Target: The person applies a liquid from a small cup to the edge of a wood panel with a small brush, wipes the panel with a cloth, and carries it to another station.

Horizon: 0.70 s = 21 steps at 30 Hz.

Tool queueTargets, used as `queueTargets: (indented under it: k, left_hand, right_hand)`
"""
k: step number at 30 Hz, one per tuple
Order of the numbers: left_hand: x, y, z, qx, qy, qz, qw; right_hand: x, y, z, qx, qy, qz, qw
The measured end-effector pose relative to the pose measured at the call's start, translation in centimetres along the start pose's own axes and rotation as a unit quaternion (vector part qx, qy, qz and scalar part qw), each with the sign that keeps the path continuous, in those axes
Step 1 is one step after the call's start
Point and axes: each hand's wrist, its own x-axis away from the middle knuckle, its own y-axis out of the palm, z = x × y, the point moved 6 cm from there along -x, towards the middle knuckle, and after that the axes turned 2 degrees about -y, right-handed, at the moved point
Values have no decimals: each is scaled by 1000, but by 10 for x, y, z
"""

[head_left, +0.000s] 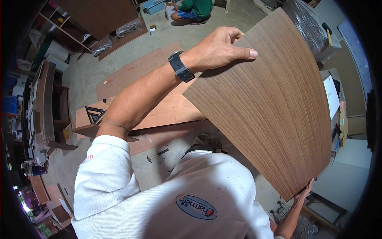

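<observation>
A brown wood-grain panel (270, 99) is held up in front of me, tilted, and fills much of the right side of the view. My left hand (221, 47) is closed on its far left edge, thumb flat on the face and fingers mostly hidden behind. At the near right corner, my right hand (305, 191) grips the edge, partly hidden by the panel. Beneath my left forearm lies a light plywood board (175, 106), with a black triangular square (94, 114) near its left end.
A hammer (158, 155) lies on the concrete floor by my feet. Dark wooden cabinet parts (49, 103) stand at the left. A person in a green top (199, 8) crouches at the far side. Plastic-wrapped goods (308, 28) stand behind the panel at right.
</observation>
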Motion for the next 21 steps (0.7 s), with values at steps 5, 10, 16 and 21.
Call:
queueTargets:
  k: [5, 10, 16, 21]
  left_hand:
    - [-10, 7, 15, 18, -3, -16, 1000]
    - [-28, 14, -41, 64, -93, 19, 993]
    - [-51, -29, -108, -57, -68, -4, 996]
    - [-64, -34, -153, -28, -138, -9, 990]
  right_hand:
    - [40, 52, 2, -50, 43, 5, 998]
    - [25, -9, -16, -14, -31, 34, 999]
    - [32, 19, -25, -100, -35, 47, 993]
    - [75, 30, -37, -98, -46, 30, 994]
